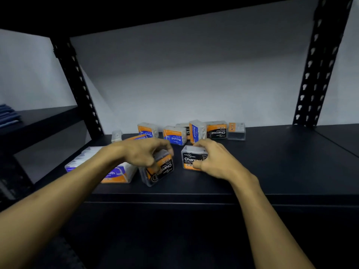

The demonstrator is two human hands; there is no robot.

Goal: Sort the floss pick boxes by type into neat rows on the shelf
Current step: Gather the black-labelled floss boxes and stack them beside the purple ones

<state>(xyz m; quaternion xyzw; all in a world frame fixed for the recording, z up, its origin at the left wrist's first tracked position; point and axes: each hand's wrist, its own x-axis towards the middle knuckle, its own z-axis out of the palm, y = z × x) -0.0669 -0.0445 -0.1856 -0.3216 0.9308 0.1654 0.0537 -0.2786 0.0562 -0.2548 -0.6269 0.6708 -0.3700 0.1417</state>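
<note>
My left hand (147, 152) grips a tilted Charcoal floss pick box (160, 170), black and orange, near the front of the black shelf (272, 171). My right hand (211, 158) holds a second Charcoal box (191, 159), which stands upright on the shelf. Under my left forearm lies a large white and blue "Smooth" box (118, 174). Further back stand blue and orange "Round" boxes (174, 135), one Round box on its end (196, 131), another Charcoal box (216, 131) and a clear box (236, 131).
Black perforated uprights rise at the back left (77, 84) and back right (318, 65). A small clear box (116, 135) sits by the left upright. Folded blue items (7, 115) lie on the neighbouring shelf at left. The shelf's front edge (174, 195) runs below my hands.
</note>
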